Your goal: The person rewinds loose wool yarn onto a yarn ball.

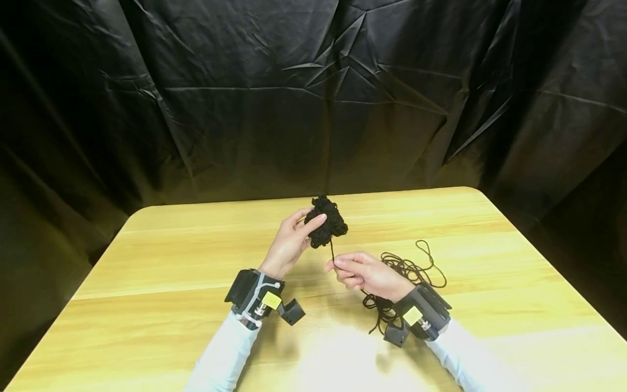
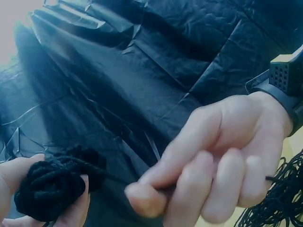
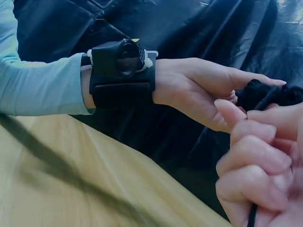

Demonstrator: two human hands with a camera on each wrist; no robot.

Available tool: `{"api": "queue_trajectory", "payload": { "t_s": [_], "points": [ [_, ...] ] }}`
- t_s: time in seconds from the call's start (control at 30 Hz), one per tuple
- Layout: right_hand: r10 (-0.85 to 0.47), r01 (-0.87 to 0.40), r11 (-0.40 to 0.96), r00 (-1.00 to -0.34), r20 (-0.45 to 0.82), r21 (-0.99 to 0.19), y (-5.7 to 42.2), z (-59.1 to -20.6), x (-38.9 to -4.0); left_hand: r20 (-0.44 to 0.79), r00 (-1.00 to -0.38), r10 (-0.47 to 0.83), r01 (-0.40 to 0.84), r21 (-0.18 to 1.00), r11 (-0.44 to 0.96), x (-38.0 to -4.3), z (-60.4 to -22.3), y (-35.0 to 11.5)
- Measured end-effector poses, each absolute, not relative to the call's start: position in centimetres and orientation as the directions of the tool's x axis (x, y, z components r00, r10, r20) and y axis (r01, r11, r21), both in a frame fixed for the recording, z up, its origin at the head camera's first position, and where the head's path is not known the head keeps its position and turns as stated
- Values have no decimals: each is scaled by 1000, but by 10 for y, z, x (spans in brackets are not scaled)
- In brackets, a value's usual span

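Note:
My left hand grips a bundle of black yarn above the table, thumb across its front. In the left wrist view the wound bundle sits between thumb and fingers. A single strand runs from it down to my right hand, which pinches it between thumb and index finger. The right hand's other fingers are curled, and the strand comes out below them in the right wrist view. Loose black yarn lies in tangled loops on the table, partly hidden under the right hand and wrist.
The wooden table has rounded far corners. A wrinkled black sheet hangs behind it. Each wrist wears a black camera mount, one on the left wrist and one on the right. Bright glare lies on the near table.

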State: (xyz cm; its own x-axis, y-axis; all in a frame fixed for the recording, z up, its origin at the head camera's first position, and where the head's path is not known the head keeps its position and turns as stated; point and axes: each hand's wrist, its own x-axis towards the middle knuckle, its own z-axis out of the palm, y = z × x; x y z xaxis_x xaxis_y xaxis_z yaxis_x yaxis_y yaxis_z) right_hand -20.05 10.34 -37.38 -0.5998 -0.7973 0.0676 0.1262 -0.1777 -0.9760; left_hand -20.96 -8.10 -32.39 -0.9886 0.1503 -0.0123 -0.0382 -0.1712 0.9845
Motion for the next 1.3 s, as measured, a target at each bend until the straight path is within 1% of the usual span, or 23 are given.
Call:
{"api": "queue_trajectory", "payload": {
  "t_s": [0.17,0.3,0.47,0.6,0.77,0.93,1.03,1.17,1.23,1.3],
  "points": [
    [-713,166,-163,-702,0,-973,102,-370,-208,8,-974,225,-28,987,-158,-208,-323,-81],
    [-629,191,-185,-777,-33,-964,103,-360,-214,2,-962,271,-33,992,-123,-207,-324,-81],
    [-541,202,-228,-839,-49,-952,105,-345,-219,-27,-940,340,-52,997,-65,-206,-325,-82],
    [-505,207,-224,-860,-69,-952,106,-338,-222,-51,-917,397,-50,999,14,-206,-325,-84],
    [-486,182,-186,-871,-70,-966,107,-334,-223,-56,-890,452,2,992,126,-206,-326,-85],
    [-452,125,-143,-891,-48,-982,108,-329,-225,-76,-872,484,2,987,160,-206,-327,-85],
    [-414,73,-97,-910,-27,-993,108,-322,-223,-112,-877,467,-14,978,209,-205,-327,-84],
    [-372,-43,20,-928,32,-999,109,-315,-219,-145,-897,419,-31,964,266,-205,-326,-83],
    [-367,-92,62,-928,63,-994,109,-312,-218,-145,-903,404,-38,964,262,-206,-327,-82],
    [-374,-115,76,-924,78,-990,110,-309,-216,-126,-907,402,-32,972,231,-207,-328,-82]
  ]
}}
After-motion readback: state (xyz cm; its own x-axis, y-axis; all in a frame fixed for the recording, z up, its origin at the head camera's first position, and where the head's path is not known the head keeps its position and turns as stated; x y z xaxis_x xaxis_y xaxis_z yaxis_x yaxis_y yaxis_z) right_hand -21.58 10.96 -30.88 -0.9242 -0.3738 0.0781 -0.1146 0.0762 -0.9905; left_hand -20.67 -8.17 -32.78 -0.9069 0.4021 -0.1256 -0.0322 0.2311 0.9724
